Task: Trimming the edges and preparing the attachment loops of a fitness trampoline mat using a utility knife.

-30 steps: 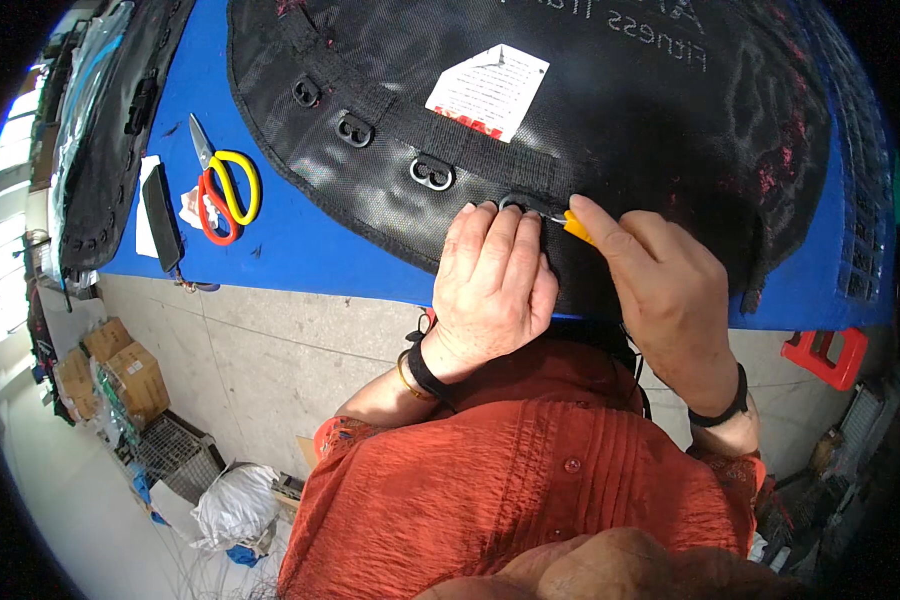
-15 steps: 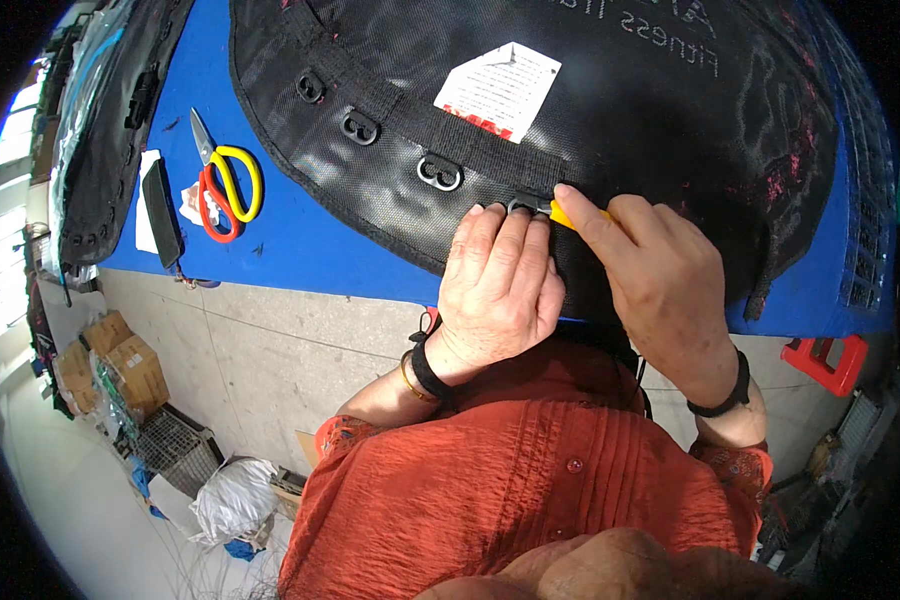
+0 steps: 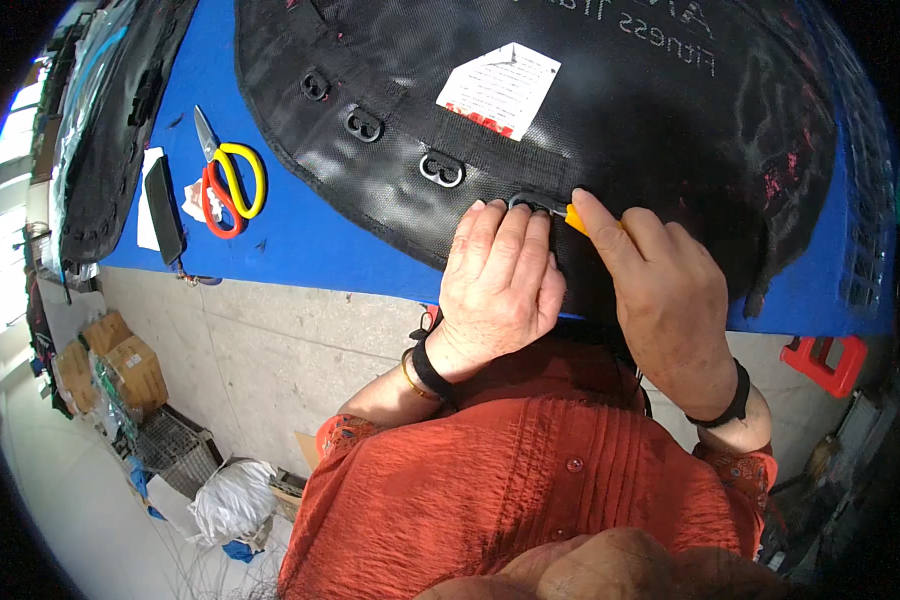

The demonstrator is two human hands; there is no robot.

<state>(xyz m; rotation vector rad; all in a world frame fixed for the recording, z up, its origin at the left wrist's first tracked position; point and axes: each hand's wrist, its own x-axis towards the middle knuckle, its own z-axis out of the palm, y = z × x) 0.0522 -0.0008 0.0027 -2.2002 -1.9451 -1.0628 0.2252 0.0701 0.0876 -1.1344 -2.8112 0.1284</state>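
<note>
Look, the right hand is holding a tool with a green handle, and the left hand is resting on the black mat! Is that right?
Not quite: the tool is yellow-handled, not green-handled, as the head view shows. The right hand is holding it, and the left hand is resting on the black mat.

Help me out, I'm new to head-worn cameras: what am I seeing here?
There is no machine, just a person's two bare hands. A fisheye camera on the head looks down, so edges bend and the person's red shirt shows below. A black mesh sheet lies on a blue table, with a white label and grey double rings; scissors lie to the left. The left hand presses the sheet; the right hand holds a yellow-handled tool.
</note>
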